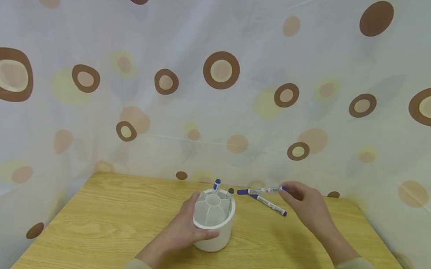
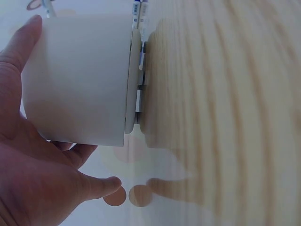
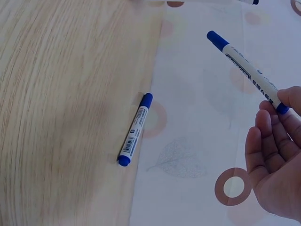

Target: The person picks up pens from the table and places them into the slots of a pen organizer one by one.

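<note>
Left hand grips cup, compartments head view only.

A bare left hand grips a smooth, matte white cylindrical holder above a glossy pale-brown wood-grain tabletop.
The hand wraps the holder from its rim side: one digit lies against the wall near the rim, other fingertips curl behind the holder, and one finger points away beside it, off the wall. A narrow white base ring closes the holder's lower end, facing the tabletop; whether they touch is hard to tell. Beyond the holder, near that ring, shows part of a slim blue-and-white marker pen. Behind the holder hangs white fabric with round brown spots.
</note>
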A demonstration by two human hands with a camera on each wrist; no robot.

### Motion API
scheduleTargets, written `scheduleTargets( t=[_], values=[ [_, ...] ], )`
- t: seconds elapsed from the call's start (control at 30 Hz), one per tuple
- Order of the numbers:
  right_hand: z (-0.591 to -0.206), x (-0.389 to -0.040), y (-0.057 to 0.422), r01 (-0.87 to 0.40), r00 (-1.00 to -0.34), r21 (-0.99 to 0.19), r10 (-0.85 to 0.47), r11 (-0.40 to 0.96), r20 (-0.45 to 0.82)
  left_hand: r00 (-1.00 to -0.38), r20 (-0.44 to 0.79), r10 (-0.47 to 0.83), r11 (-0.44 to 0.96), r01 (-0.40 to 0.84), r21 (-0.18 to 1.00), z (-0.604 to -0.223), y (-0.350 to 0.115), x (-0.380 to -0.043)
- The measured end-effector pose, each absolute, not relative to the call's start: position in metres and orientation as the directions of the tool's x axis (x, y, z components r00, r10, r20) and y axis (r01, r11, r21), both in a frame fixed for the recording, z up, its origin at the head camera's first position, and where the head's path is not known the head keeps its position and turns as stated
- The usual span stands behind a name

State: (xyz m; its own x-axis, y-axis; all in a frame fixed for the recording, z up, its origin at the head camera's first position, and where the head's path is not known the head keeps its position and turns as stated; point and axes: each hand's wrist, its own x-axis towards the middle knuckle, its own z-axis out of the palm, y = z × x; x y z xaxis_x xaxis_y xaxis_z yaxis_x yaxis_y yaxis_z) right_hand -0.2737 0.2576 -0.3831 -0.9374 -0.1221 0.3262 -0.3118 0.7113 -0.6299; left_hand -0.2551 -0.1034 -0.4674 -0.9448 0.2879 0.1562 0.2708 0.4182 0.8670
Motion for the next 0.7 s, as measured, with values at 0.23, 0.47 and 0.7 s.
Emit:
scheduleTargets(
  t=[0.23,0.47,0.7],
  values=[
    [-0.364,-0.258,0.248,-0.321,-0.936,-0.658,-0.124,0.681,0.329,-0.943,0.162,0.290,0.427,0.279,0.861,-0.469,-0.104,-0.256],
    [-0.351,-0.248,0.247,-0.340,-0.928,-0.658,-0.127,0.671,0.350,-0.946,0.150,0.288,0.428,0.267,0.864,-0.468,-0.104,-0.255],
    [-0.344,-0.240,0.248,-0.345,-0.926,-0.662,-0.124,0.666,0.358,-0.948,0.144,0.285,0.426,0.260,0.867,-0.467,-0.104,-0.254]
  ],
)
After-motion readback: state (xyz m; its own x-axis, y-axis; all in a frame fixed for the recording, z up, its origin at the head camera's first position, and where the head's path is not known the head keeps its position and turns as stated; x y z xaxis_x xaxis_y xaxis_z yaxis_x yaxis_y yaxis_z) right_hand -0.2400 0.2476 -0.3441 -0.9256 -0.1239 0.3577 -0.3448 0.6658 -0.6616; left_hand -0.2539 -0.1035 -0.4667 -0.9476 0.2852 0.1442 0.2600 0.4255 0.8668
